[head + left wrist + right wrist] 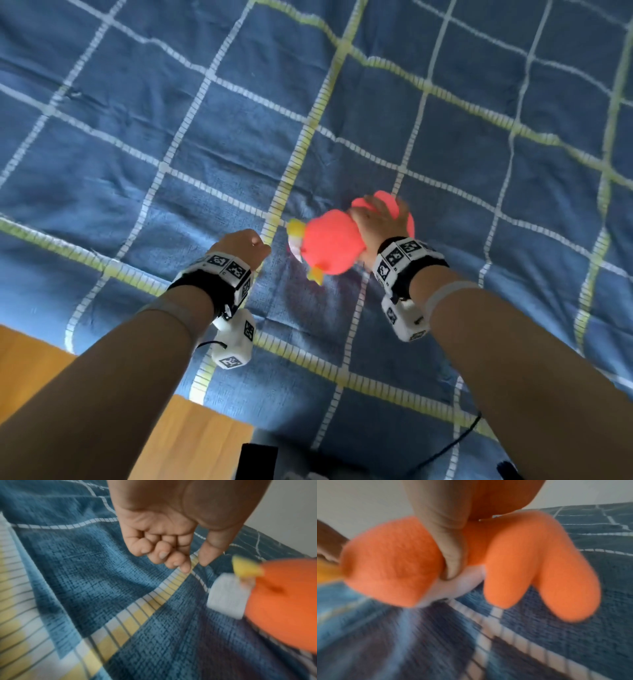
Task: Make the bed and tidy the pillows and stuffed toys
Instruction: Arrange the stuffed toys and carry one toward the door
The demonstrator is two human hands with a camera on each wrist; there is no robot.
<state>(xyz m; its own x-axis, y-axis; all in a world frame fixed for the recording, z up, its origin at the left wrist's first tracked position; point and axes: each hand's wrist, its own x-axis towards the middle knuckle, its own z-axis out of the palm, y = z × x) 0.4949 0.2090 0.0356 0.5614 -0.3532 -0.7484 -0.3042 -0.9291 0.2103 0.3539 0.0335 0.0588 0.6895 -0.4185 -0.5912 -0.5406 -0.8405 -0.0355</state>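
Observation:
A bright orange stuffed toy (329, 246) with yellow tips and a white tag lies low over the blue checked bedcover (171, 102). My right hand (380, 219) grips it from above around its middle. In the right wrist view the thumb (452, 547) presses into the plush toy (530, 561), whose two rounded limbs hang toward the bedcover (556, 642). My left hand (250, 245) is just left of the toy, holding nothing. Its fingers (171, 555) are curled into the palm right above a yellow stripe of the cover (85, 561). The toy (283, 601) is apart from that hand.
The cover spreads fairly flat with light wrinkles across the whole bed. A wooden floor (68, 359) shows beyond the near bed edge at lower left. A black cable (455, 442) runs over the cover near my right forearm. A pale wall (291, 507) stands behind the bed.

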